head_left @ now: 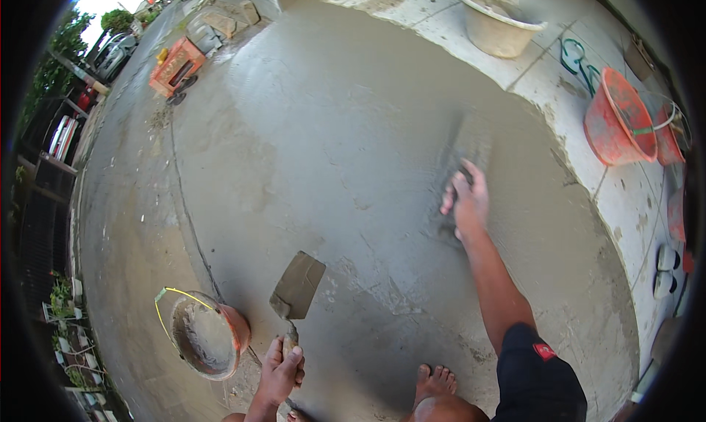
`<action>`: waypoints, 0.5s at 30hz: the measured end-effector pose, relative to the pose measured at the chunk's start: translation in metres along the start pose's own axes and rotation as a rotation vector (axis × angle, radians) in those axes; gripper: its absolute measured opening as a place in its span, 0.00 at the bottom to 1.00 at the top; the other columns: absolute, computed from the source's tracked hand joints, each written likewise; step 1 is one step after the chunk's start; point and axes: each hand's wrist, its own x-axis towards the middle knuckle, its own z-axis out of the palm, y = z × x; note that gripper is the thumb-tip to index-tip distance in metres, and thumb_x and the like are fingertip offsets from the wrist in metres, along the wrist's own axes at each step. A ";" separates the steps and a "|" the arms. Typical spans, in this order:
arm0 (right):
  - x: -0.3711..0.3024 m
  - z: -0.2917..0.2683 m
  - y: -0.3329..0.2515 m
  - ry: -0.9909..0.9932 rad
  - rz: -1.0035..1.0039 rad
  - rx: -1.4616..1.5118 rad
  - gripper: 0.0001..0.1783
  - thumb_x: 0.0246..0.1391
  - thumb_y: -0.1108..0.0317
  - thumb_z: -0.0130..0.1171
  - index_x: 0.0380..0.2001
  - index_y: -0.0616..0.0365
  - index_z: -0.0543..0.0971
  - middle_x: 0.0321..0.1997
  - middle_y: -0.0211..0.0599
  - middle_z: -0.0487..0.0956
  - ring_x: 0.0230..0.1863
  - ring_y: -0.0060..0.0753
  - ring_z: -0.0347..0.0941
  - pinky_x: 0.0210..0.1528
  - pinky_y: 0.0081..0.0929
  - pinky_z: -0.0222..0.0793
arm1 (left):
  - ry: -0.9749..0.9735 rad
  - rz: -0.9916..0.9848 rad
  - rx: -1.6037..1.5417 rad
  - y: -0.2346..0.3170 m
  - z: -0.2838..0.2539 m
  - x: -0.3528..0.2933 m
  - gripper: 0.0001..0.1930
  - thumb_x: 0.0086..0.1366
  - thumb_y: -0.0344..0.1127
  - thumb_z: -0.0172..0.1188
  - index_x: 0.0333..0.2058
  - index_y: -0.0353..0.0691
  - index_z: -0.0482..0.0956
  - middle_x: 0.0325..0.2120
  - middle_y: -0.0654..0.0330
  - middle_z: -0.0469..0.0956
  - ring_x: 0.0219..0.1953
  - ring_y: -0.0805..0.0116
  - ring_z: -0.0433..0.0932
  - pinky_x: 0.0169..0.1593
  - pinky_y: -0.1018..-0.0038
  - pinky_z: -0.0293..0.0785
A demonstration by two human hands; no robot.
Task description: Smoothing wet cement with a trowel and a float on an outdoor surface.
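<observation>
Wet grey cement [316, 128] covers the ground before me, smooth and shiny in the middle. My right hand [468, 201] is closed on a finishing trowel [474, 139] lying on the cement to the right; its long blade is smeared by motion. Nearer to me, my left hand [279, 370] grips the handle of a pointed brick trowel [301, 282]. That trowel's blade hangs above the cement, with cement stuck on it near the neck. Left of this hand stands an orange bucket [239, 330] with a yellow handle and cement residue inside. My bare foot [435, 385] is at the lower edge.
White tiles [548, 83] border the cement on the right, holding a cream tub [500, 39], a red bucket [610, 131] and slippers [665, 271]. An orange crate [176, 67] sits at the far left. A seam [184, 194] runs along the left side.
</observation>
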 end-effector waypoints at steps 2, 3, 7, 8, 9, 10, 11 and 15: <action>0.055 0.063 0.018 -0.082 0.007 -0.012 0.28 0.65 0.67 0.52 0.65 0.61 0.62 0.26 0.33 0.71 0.17 0.22 0.67 0.18 0.23 0.68 | 0.028 0.009 -0.011 -0.004 -0.003 -0.006 0.15 0.73 0.38 0.53 0.54 0.43 0.65 0.23 0.67 0.69 0.18 0.78 0.68 0.20 0.79 0.64; 0.081 0.087 0.027 -0.078 -0.018 -0.062 0.27 0.64 0.67 0.52 0.64 0.62 0.63 0.26 0.33 0.72 0.17 0.23 0.67 0.17 0.24 0.68 | 0.056 0.019 -0.009 -0.006 -0.004 -0.009 0.14 0.73 0.38 0.53 0.53 0.43 0.66 0.23 0.67 0.69 0.18 0.79 0.68 0.19 0.79 0.64; 0.161 0.114 0.040 0.049 -0.008 -0.299 0.23 0.63 0.66 0.53 0.59 0.61 0.68 0.28 0.43 0.77 0.18 0.29 0.74 0.16 0.29 0.70 | 0.137 -0.002 0.045 -0.012 -0.001 -0.012 0.14 0.73 0.49 0.55 0.46 0.47 0.68 0.24 0.68 0.70 0.20 0.79 0.68 0.18 0.82 0.63; 0.173 0.105 0.041 0.113 0.004 -0.335 0.22 0.62 0.66 0.53 0.58 0.61 0.70 0.29 0.44 0.78 0.19 0.31 0.76 0.17 0.30 0.72 | 0.176 -0.018 0.024 -0.013 0.003 -0.010 0.15 0.73 0.49 0.55 0.47 0.47 0.68 0.24 0.68 0.70 0.20 0.80 0.67 0.18 0.82 0.63; 0.178 0.097 0.041 0.160 -0.052 -0.400 0.20 0.62 0.66 0.52 0.56 0.61 0.71 0.28 0.44 0.79 0.20 0.32 0.77 0.18 0.30 0.73 | 0.176 -0.023 0.011 -0.016 0.002 -0.008 0.19 0.72 0.50 0.56 0.53 0.46 0.68 0.24 0.68 0.70 0.19 0.80 0.67 0.20 0.82 0.64; 0.174 0.090 0.040 0.206 -0.100 -0.466 0.19 0.62 0.66 0.51 0.54 0.62 0.72 0.27 0.44 0.79 0.21 0.34 0.78 0.19 0.31 0.74 | 0.132 -0.063 0.044 -0.014 0.000 -0.011 0.19 0.72 0.50 0.56 0.53 0.46 0.68 0.24 0.68 0.70 0.19 0.80 0.67 0.20 0.82 0.64; 0.165 0.087 0.036 0.208 -0.093 -0.453 0.17 0.62 0.66 0.51 0.52 0.62 0.73 0.27 0.45 0.79 0.22 0.35 0.79 0.19 0.31 0.74 | 0.157 -0.029 0.013 -0.010 -0.002 -0.012 0.21 0.72 0.49 0.56 0.57 0.45 0.67 0.24 0.68 0.70 0.20 0.80 0.67 0.20 0.82 0.65; 0.078 0.012 0.009 0.248 -0.034 -0.336 0.13 0.63 0.66 0.52 0.46 0.62 0.74 0.28 0.44 0.78 0.20 0.30 0.77 0.18 0.29 0.72 | 0.126 0.033 -0.002 0.000 -0.011 -0.022 0.19 0.73 0.42 0.55 0.57 0.45 0.65 0.24 0.67 0.70 0.18 0.79 0.67 0.20 0.82 0.64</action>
